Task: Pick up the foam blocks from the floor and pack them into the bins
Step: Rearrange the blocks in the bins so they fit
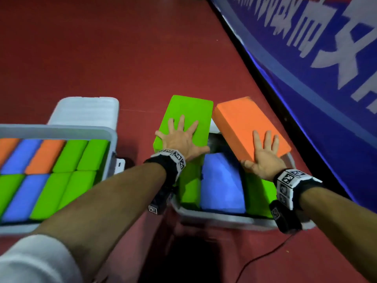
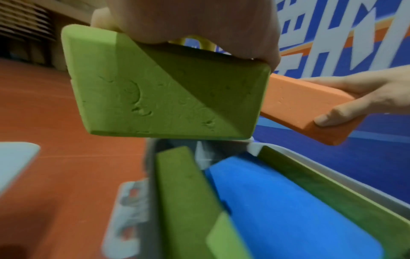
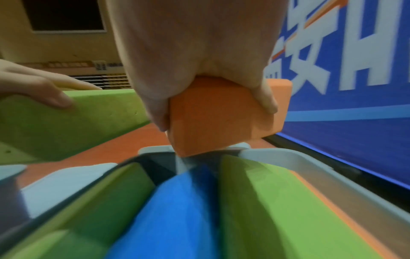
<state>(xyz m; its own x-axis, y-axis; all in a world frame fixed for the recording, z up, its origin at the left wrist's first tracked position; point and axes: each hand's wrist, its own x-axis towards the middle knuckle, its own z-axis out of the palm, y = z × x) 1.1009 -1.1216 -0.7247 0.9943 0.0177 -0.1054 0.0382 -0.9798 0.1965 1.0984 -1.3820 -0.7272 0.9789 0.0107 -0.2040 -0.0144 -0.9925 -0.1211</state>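
My left hand point(image 1: 181, 139) carries a bright green rectangular foam block point(image 1: 188, 117) and my right hand point(image 1: 263, 158) an orange rectangular foam block point(image 1: 246, 123), both held above the far end of the grey plastic bin point(image 1: 224, 218) beneath my wrists. Each hand lies on its block's broad top face with fingers spread, the thumb hooked over one long edge and the outer fingers over the other, so the foam is clamped across its width. This grip probably suits the blocks, which are wide, light and compressible.

The green block's long axis runs away from me, its far end raised and its near end dipping toward the bin. The orange block's long axis also points away but angles toward my left, so its far corner comes close to the green block; I cannot tell whether they touch.

Under my hands the bin holds a green block on edge point(image 1: 189, 184) on my left, a blue foam block point(image 1: 222, 184) between, and another green block point(image 1: 259, 197) on my right, all lengthwise; the far end looks open, likely the intended slot.

Beyond my left forearm a second grey bin point(image 1: 61, 129) is packed with orange, blue and green blocks. Behind it lies a pale grey ribbed lid point(image 1: 85, 111) on the red floor point(image 1: 122, 58). A blue banner point(image 1: 306, 68) stands past my right hand.
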